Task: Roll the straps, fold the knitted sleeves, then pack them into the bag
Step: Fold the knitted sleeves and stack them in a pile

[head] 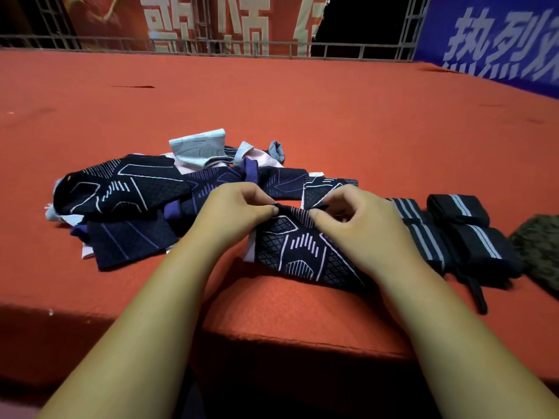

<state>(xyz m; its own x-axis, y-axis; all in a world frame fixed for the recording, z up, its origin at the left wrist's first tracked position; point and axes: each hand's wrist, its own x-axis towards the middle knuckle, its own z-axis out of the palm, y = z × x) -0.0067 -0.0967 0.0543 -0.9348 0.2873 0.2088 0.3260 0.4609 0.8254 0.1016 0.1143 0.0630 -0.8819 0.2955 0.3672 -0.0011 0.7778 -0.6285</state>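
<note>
A dark navy knitted sleeve point(305, 252) with white line patterns lies flat near the table's front edge. My left hand point(239, 207) pinches its far edge on the left, and my right hand point(360, 219) pinches the same edge on the right. Behind them sits a loose pile of knitted sleeves point(130, 189) in navy, purple, pink and pale grey. Several rolled black straps point(462, 234) with grey stripes stand to the right, one loose strap tail trailing toward the front. A brown patterned bag point(541, 249) shows at the right border, mostly cut off.
Everything lies on a red felt-covered table point(272, 101), whose front edge drops off just below my forearms. A metal railing point(211, 46) with red and blue banners runs along the far side.
</note>
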